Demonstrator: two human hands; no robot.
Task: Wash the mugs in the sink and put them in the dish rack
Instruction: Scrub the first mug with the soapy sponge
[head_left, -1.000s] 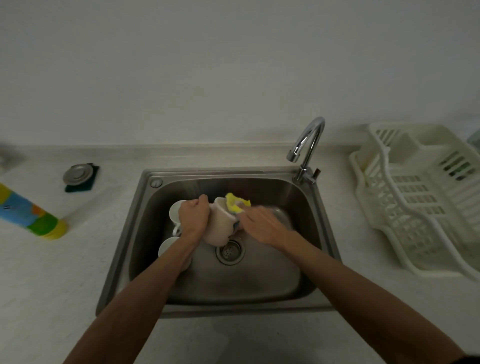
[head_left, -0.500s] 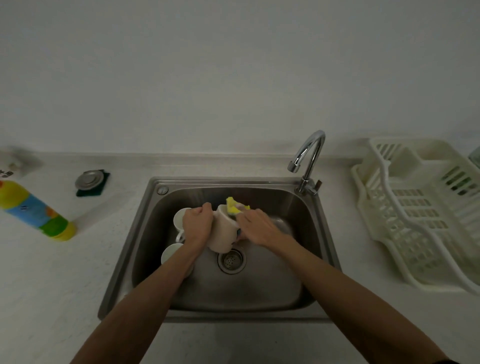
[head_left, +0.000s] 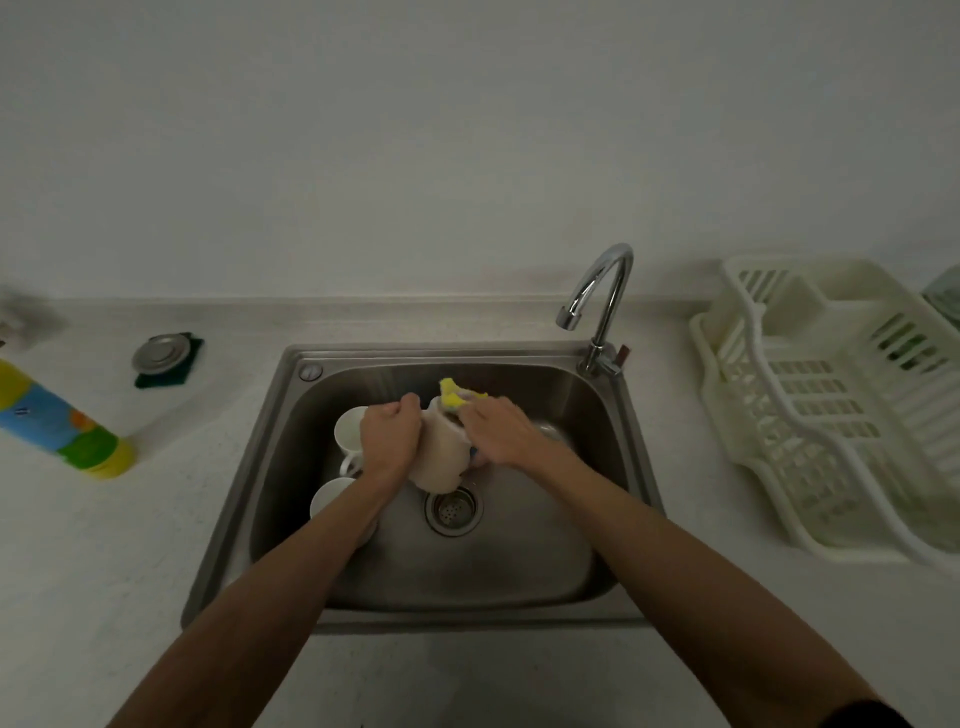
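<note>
Mug (head_left: 439, 462) tilted above the drain (head_left: 451, 512) inside the sink (head_left: 519, 571), left hand (head_left: 389, 436) curled tight round its side, right hand (head_left: 498, 428) with fingers bent and clamped on a yellow sponge (head_left: 453, 396) pressed at the mug's rim. Second mug (head_left: 350, 431) just left of the left hand and third mug (head_left: 330, 499) partly under the left forearm, both near the sink's left wall. Rack (head_left: 831, 415) on the counter to the right, well apart from the sink, tap (head_left: 602, 291) between them at the sink's back corner; bottle (head_left: 62, 421) far left.
</note>
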